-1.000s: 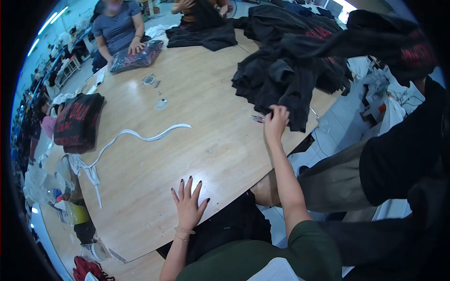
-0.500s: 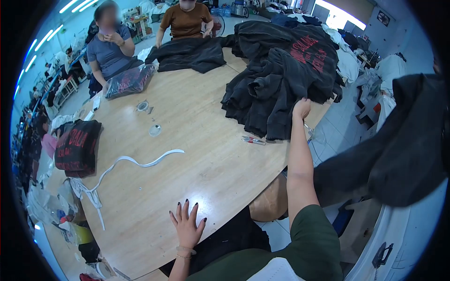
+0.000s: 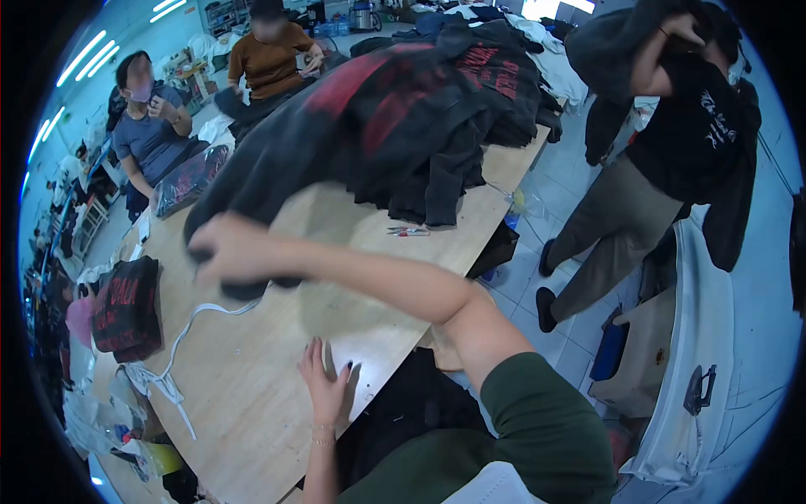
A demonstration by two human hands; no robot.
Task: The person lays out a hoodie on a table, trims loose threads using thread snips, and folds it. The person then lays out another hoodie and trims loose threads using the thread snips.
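My right hand (image 3: 239, 249), blurred by motion, grips the edge of a dark washed sweatshirt (image 3: 277, 160) with red print. The sweatshirt stretches in the air from my hand back toward the garment pile, hiding part of the table. My left hand (image 3: 326, 382) is by the near table edge, fingers stretched out, holding nothing. On the pile, another dark sweatshirt (image 3: 495, 71) shows red lettering. Red-handled thread snips (image 3: 408, 232) lie in front of the pile. Left of my right hand sits a folded dark sweatshirt (image 3: 126, 307) with red print, beside a white drawstring (image 3: 206, 309).
Across the wooden table (image 3: 252, 395) are two people, one in grey-blue (image 3: 155, 139) beside a bagged garment (image 3: 191, 181), one in brown (image 3: 273, 55). At right, a person in a black shirt (image 3: 684, 143) carries dark garments near a white machine table (image 3: 697, 336).
My right hand has swung left from the pile, drawing a sweatshirt across the table. The view has turned right, and the person carrying garments is now largely in sight. My left hand remains near the edge.
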